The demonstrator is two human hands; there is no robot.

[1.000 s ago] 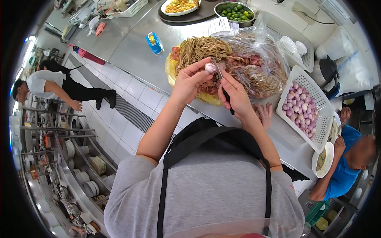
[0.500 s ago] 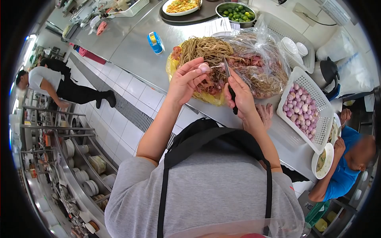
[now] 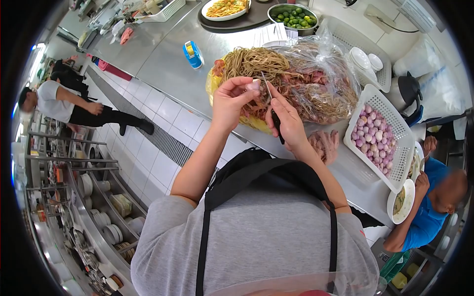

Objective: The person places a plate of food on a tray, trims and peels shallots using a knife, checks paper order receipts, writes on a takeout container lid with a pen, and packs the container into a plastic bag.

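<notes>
Our left hand (image 3: 232,102) pinches an onion (image 3: 253,87) at its two o'clock; our right hand (image 3: 288,121) holds a knife (image 3: 267,87), its blade closer to the onion's three o'clock side than half a second ago.

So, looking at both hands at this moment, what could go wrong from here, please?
Two risks, in my judgement. First, the right hand holds the knife with its bare blade close to the left hand, so a slip might cut it. Second, the left hand only pinches the small shallot, so it could drop, perhaps into the stringy brown pile seen just beyond.
</notes>
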